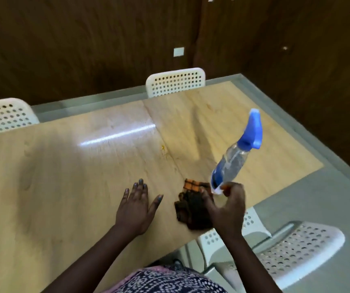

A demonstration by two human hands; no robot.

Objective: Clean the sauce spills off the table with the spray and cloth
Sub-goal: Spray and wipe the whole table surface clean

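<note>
The right hand (228, 205) pinches the base of the spray bottle (229, 166) between its curled fingers (224, 187) and thumb, so the bottle stands tilted in the air, its blue trigger head (253, 132) leaning away toward one o'clock. The bottle is clear with a blue label, and liquid shows inside it. Directly under and at nine o'clock of that hand lies the cloth (193, 206), a dark crumpled piece with an orange checked patch, resting on the tabletop (64, 166) near its near edge; whether the hand touches the cloth cannot be told.

The left hand (137, 208) lies flat on the tabletop at nine o'clock of the cloth, fingers straight and spread, holding nothing, just apart from the cloth.

At twelve o'clock of the cloth, well apart from it, a small yellow-orange sauce spill (163, 148) marks the pale wood beside the seam in the surface. A fainter smear (209, 106) shows farther off, toward the far edge.

White perforated chairs (175, 81) stand along the far side, another pair at four o'clock beside the person. A patterned garment (169, 280) fills the bottom edge.
</note>
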